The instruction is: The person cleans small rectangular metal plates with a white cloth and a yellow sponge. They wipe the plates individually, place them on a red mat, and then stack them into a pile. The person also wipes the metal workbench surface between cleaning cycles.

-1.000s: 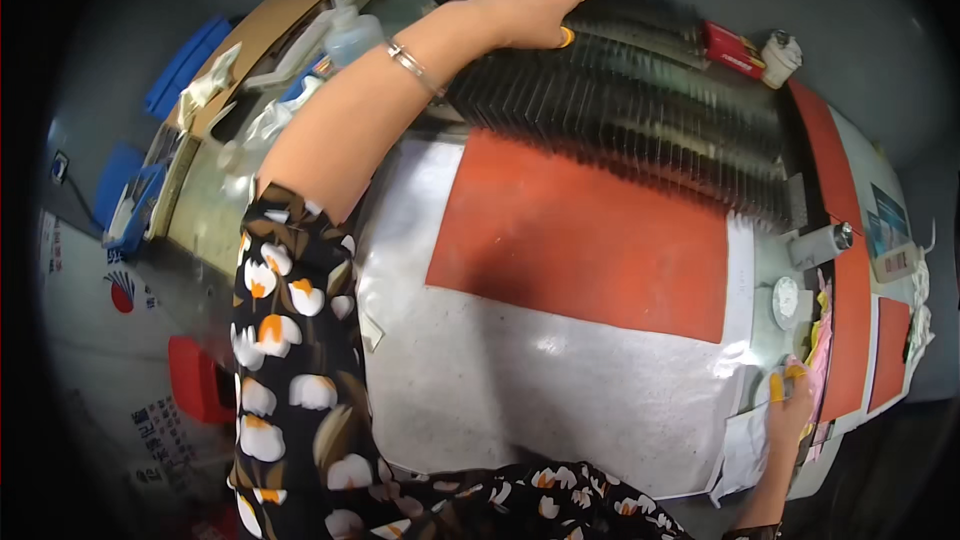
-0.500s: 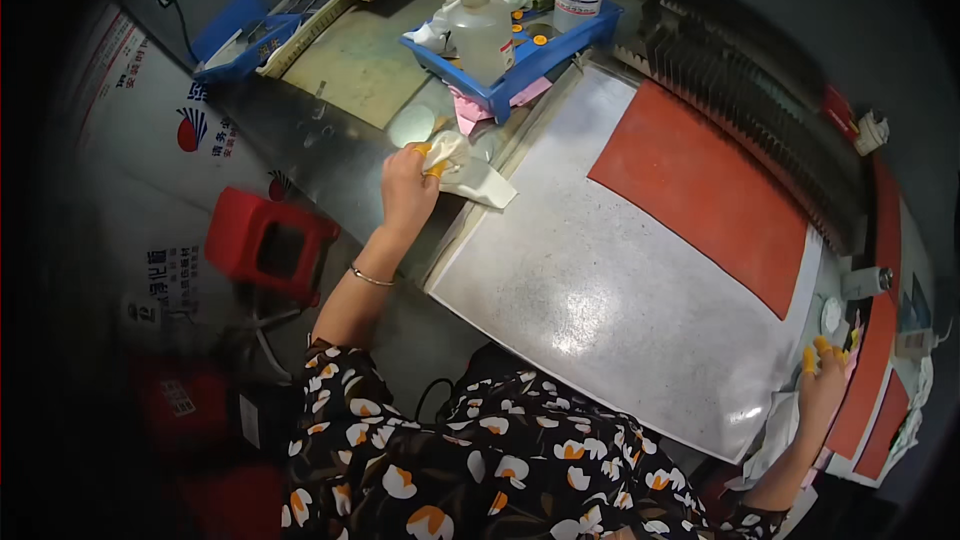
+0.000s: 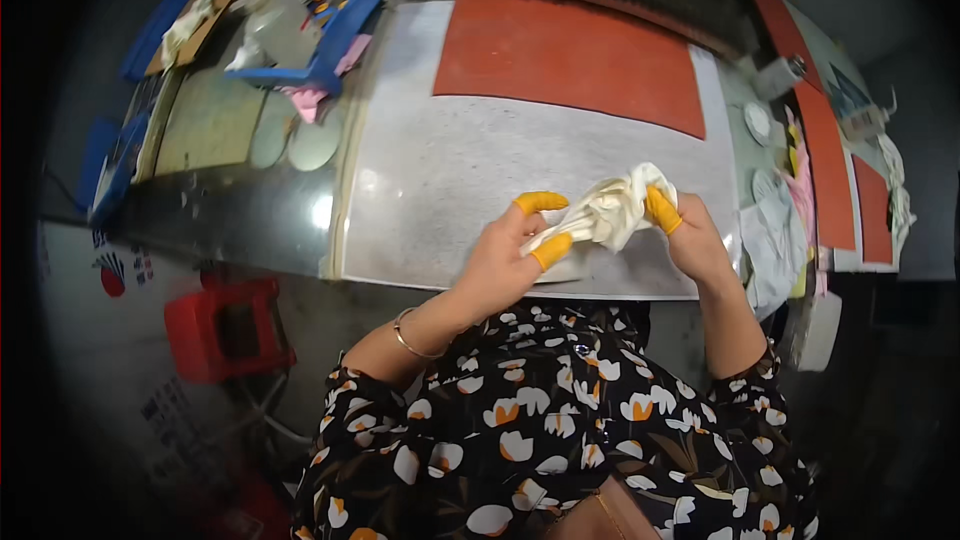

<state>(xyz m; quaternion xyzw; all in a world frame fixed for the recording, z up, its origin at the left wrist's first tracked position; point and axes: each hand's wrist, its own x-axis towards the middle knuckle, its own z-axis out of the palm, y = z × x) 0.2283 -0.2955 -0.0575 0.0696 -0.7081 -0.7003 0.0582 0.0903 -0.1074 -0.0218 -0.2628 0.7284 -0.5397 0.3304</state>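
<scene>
Head view: I've got the crumpled cream-white fabric cloth [image 3: 610, 212] over the near part of the white-covered surface [image 3: 400, 200], short of the flat red-orange rectangular sheet [image 3: 570, 55]. Left hand [image 3: 505, 252] is clamped on its narrow gathered end, yellow-capped thumb over it; right hand [image 3: 697, 240] pinches the bunched end. Looks light, limp, hard to damage. I'd grip full folds at both ends; single layers probably slip.

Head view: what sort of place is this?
Probably a workshop or factory workstation: a red mat lies on the pale work surface, a plastic bottle stands in a blue tray, and the left hand wears yellow finger cots.
</scene>
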